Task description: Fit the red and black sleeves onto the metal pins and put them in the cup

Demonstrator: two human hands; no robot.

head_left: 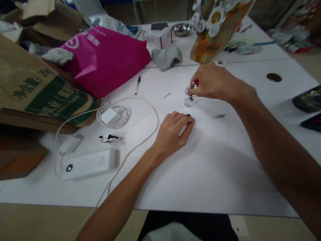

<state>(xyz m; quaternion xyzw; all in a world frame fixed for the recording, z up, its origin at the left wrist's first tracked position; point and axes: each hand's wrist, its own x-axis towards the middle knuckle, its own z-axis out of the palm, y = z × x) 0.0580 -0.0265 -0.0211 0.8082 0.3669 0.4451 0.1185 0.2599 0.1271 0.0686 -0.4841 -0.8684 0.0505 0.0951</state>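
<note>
Over the middle of the white table, my right hand [214, 82] is closed in a pinch, with a small red piece [195, 82] showing at its fingertips. Just below those fingertips is a small clear round container [190, 101]; a dark strip shows above it, and I cannot tell whether it is held or lies inside. My left hand [174, 130] rests nearer to me, thumb and fingers pinched together. A tiny red and black piece [188, 115] shows by its fingers, too small to name. A thin metal piece [167, 95] lies to the left of the container, and a small grey piece [220, 116] to its right.
On the left lie a white power bank [89, 164], a coiled white cable [126, 115], white-and-black clippers [109, 138] and a pen [137, 84]. A magenta bag [107, 57], grey cloth [167, 57], white box [157, 37] and metal bowl [182, 29] stand farther back.
</note>
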